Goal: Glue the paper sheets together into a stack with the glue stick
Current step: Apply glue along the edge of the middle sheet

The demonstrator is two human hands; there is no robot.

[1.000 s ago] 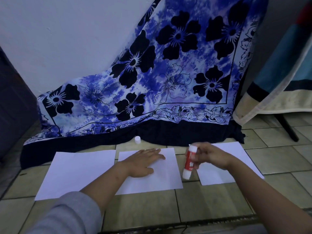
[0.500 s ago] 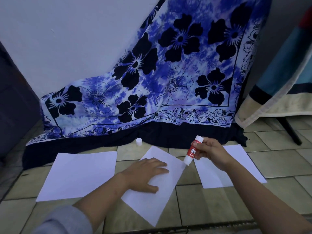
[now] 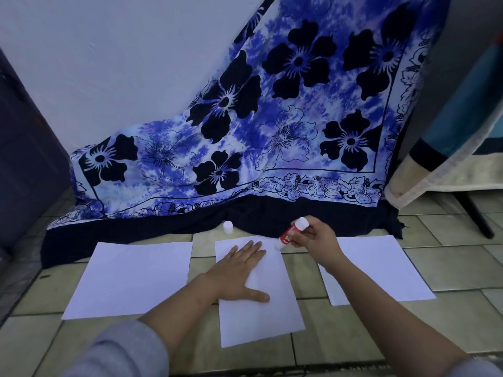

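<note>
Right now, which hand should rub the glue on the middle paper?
The right hand. It grips the glue stick, tip down at the far right corner of the middle paper. The left hand lies flat on that paper, pinning it, and holds no glue.

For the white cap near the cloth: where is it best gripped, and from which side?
Pinch the cap across its round side wall, coming from above and the near side. It seems to stand upright on the tile, and the cloth lies close behind it. The right hand holds the glue stick; the left hand, flat on the middle sheet, is nearer.
</note>
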